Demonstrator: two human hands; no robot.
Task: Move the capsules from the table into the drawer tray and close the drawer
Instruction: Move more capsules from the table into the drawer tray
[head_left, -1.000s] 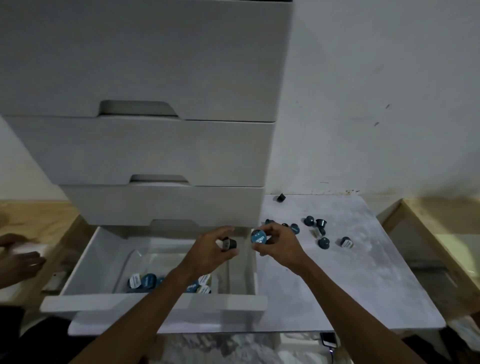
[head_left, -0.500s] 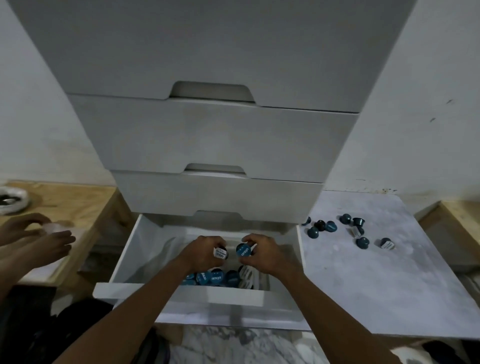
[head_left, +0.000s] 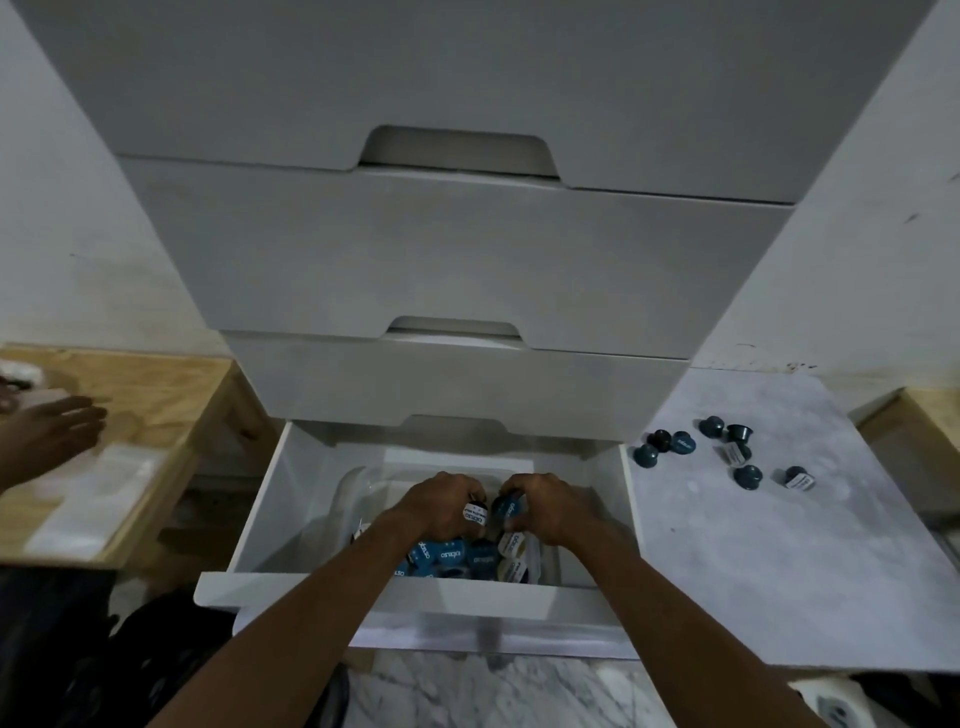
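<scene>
white drawer, open room perhaps rearward

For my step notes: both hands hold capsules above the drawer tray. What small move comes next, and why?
Probably release both: the left hand and right hand each pinch a capsule above the pile in the tray, and loose capsules lie on the table.

Our left hand pinching a white-lidded capsule, our right hand pinching a blue-lidded capsule, both above the clear tray in the open bottom drawer, piled capsules beneath, loose capsules on the counter at right.
</scene>
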